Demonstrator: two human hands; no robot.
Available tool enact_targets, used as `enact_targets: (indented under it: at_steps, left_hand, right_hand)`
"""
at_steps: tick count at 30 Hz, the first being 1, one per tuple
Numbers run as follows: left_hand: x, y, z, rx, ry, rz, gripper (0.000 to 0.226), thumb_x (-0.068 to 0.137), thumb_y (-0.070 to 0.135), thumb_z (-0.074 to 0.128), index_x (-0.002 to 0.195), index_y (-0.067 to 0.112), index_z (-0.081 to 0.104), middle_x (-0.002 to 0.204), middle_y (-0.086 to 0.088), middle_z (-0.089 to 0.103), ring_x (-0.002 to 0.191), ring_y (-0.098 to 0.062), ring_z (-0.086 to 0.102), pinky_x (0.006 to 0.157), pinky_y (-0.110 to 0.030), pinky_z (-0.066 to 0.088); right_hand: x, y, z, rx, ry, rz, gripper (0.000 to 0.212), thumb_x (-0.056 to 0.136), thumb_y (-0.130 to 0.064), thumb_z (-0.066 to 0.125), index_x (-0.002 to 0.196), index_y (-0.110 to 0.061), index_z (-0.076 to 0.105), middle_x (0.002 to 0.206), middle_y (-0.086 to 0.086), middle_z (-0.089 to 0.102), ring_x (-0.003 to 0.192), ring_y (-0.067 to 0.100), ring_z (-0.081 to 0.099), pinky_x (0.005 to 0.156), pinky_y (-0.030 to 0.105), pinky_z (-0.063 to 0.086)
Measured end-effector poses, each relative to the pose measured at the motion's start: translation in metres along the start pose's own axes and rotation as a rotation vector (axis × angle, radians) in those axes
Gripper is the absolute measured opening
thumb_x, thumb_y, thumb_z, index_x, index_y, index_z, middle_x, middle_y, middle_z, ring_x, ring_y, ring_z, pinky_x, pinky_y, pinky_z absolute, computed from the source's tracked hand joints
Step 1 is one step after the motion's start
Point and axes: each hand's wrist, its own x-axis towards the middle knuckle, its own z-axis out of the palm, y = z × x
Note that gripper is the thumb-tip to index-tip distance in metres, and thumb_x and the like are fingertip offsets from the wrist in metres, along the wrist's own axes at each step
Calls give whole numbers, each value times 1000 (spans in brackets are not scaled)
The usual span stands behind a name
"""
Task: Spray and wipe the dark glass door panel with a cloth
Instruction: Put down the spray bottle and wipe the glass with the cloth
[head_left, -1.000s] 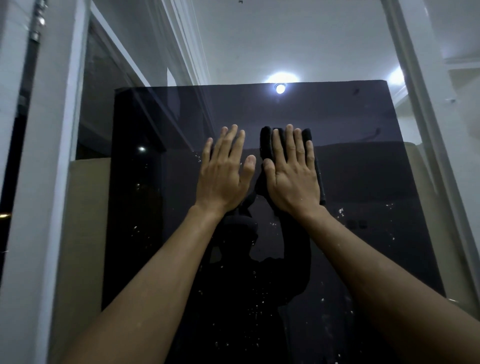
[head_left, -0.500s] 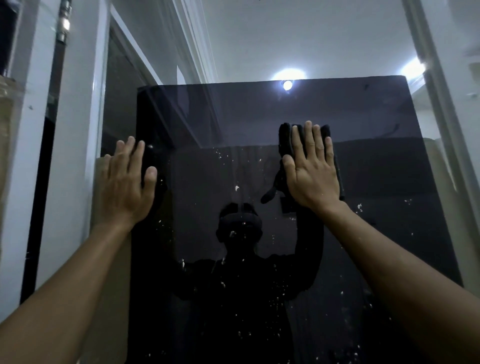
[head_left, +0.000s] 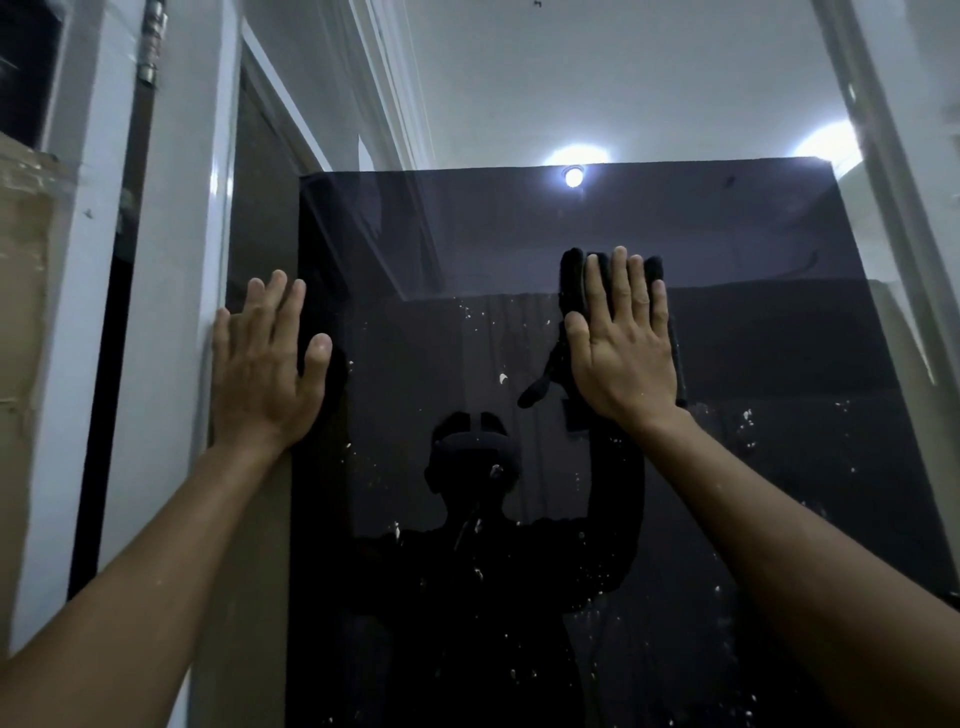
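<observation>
The dark glass door panel (head_left: 753, 364) stands upright in front of me, speckled with white droplets and reflecting a person's silhouette. My right hand (head_left: 623, 348) lies flat with straight fingers and presses a black cloth (head_left: 570, 280) against the upper middle of the glass; a corner of the cloth hangs down to the left of my palm. My left hand (head_left: 262, 374) rests flat with straight fingers on the panel's left edge, partly over the white frame beside it. No spray bottle is in view.
A white door frame (head_left: 171, 312) runs up the left side, with a brown cardboard-like surface (head_left: 23, 312) further left. Another white frame post (head_left: 883, 156) slants along the right. Ceiling lights (head_left: 576, 156) glow above the panel's top edge.
My left hand moved from beside the right hand out to the panel's left edge and stays there. My right hand and the cloth shifted slightly rightward on the glass.
</observation>
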Motion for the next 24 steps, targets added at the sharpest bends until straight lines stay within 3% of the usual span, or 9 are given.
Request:
enact_targets:
  at_steps: [16,24]
  left_hand:
    - [0,2,-2,-8,-16,0,74,99,52,8,160,14,24,169,-7,17,158,-24,7,127,-53,3]
    - [0,-4,-14,-153,-16,38,75,98,53,8,160,13,26,168,-8,20,157,-21,11,127,-45,5]
  right_hand:
    - [0,-146,28,40,-6,-66,70,101,-45,7,164,-16,1,171,13,-10,158,27,-14,127,46,-11]
    - [0,-184,36,34,1,-63,66,107,-42,19,164,-15,3,171,14,-8,158,27,-12,127,47,-9]
